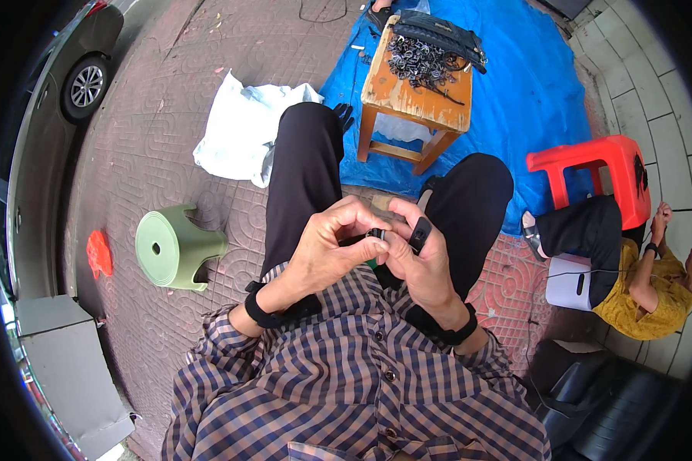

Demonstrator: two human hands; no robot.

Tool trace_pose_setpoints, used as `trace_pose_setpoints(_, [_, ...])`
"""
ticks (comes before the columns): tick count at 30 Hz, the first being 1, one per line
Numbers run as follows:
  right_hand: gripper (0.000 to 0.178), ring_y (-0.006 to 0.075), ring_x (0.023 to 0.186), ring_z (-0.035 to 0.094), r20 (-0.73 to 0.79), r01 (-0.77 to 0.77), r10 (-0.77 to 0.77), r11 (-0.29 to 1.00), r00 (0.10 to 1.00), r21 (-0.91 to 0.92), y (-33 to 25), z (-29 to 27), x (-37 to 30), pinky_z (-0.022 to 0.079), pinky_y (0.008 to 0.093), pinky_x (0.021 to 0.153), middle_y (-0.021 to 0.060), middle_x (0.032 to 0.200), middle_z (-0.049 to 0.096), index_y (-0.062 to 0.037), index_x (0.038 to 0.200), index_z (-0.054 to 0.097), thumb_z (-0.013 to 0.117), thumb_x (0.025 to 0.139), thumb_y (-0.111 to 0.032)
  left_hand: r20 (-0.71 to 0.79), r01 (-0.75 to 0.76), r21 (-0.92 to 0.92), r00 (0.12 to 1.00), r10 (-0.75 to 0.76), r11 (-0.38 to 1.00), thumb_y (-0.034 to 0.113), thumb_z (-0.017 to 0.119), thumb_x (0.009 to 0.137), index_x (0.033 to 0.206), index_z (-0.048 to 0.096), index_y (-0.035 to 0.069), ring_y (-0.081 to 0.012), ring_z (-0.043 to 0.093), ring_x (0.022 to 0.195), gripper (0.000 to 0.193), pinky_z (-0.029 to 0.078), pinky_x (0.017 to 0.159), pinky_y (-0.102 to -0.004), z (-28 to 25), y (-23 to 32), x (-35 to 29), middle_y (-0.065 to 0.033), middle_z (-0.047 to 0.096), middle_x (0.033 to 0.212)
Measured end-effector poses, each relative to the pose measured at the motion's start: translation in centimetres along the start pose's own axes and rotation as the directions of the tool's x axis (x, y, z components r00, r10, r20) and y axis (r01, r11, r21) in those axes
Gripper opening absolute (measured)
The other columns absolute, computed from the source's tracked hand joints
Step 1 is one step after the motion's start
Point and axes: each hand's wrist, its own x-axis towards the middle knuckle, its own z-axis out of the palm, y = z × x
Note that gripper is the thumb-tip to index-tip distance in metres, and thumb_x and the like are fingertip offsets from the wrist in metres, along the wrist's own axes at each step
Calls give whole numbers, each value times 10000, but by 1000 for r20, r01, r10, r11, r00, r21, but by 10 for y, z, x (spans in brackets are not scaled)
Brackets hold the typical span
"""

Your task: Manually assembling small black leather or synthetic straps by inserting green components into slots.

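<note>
In front of my lap, my two hands meet at the fingertips. My left hand is closed, its thumb and fingers pinching a small dark piece that looks like a glossy black part. My right hand is closed too, its thumb tip against the same piece. A longer black strip-like part with small marks lies among the right hand's fingers. The fingers cover much of both parts, so their exact kind cannot be told. Ahead, a heap of small black curved parts lies on a worn wooden stool.
A black zipped bag lies on the wooden stool, over a blue tarp. Around me are a white sack, a green stool, a red stool and a parked car. A person in yellow sits at right.
</note>
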Motion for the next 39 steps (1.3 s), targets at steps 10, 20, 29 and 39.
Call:
trace_pose_setpoints(10, [436, 4, 525, 416, 83, -168, 162, 983, 983, 72, -1, -9, 12, 297, 156, 461, 4, 683, 549, 9, 1308, 384, 547, 932, -141, 33, 144, -98, 989, -141, 985, 53, 642, 862, 939, 571, -6, -97, 630, 758, 121, 506, 683, -221, -10, -2, 2, -63, 648, 822])
trace_pose_setpoints(20, [445, 16, 547, 439, 79, -126, 118, 987, 990, 102, -5, -10, 13, 322, 160, 478, 55, 748, 614, 59, 1293, 373, 554, 918, -99, 26, 138, -94, 990, -136, 986, 72, 643, 861, 909, 517, 25, -127, 626, 747, 142, 505, 669, -243, -8, 10, 6, -57, 621, 806])
trace_pose_setpoints(29, [454, 91, 806, 587, 140, -204, 224, 968, 964, -142, -14, -22, 17, 464, 230, 723, 64, 839, 633, 69, 1274, 407, 572, 901, -130, 4, -47, 615, 998, 57, 787, 47, 729, 771, 859, 563, 12, -107, 607, 769, 191, 493, 642, -243, -6, 23, 10, -34, 564, 820])
trace_pose_setpoints(39, [454, 76, 791, 542, 187, -285, 320, 939, 929, -190, -14, -27, 18, 447, 232, 721, 35, 852, 592, 57, 1264, 429, 568, 862, -99, 93, -119, 842, 993, 75, 527, 34, 740, 691, 883, 555, 58, -275, 595, 703, 267, 483, 591, -340, 5, 28, 6, -83, 566, 838])
